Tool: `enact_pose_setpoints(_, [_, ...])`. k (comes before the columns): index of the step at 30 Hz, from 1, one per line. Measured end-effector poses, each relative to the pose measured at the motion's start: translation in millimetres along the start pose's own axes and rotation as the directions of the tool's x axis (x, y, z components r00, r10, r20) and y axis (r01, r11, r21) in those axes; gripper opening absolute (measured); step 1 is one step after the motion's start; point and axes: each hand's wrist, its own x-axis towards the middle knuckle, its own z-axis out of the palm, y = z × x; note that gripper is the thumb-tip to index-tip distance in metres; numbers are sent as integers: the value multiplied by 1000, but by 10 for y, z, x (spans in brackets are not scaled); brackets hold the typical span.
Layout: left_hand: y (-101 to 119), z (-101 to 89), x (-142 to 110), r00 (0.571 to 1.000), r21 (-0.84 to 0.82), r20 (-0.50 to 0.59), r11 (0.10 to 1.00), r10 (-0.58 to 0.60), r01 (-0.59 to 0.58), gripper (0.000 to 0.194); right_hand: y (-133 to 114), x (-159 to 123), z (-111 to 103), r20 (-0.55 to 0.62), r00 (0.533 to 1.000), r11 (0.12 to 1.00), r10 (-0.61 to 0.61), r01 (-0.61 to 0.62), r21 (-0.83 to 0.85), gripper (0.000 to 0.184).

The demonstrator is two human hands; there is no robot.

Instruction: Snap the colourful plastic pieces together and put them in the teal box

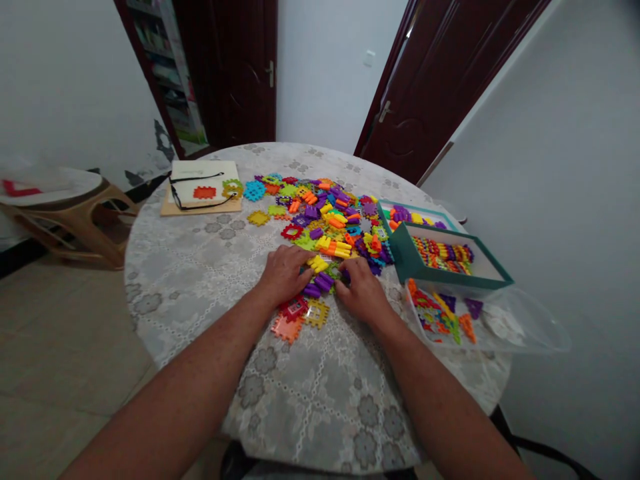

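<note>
My left hand is at the near edge of a pile of colourful plastic building pieces. Its thumb and index finger close around a yellow peg-like building piece. Across from it, my right hand has its fingers curled down among the pieces, and what lies under the fingertips is hidden. Between the hands are purple peg-like pieces. Just below them lie a red square piece, an orange square plate and a yellow window-shaped piece.
On the right stand a green-edged box of pieces, another box behind it, and a clear plastic tray with pieces. Black glasses rest on a board at the left. A stool stands beyond the patterned tablecloth.
</note>
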Motion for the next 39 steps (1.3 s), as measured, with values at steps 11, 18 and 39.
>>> enact_pose_setpoints(11, [-35,36,44,998,5,-61,1000,-29,29,23,143,-41,9,-8,997,994,82,-81,77,31])
enact_pose_setpoints(18, [18,-78,79,968,-223,-131,958,-214,182,27,38,-86,-54,-69,997,997,36,-31,68,21])
enact_pose_setpoints(39, [55,-115,56,941,-315,-176,922,-290,225,16,-332,-69,74,44,976,977,-211,209,43,8])
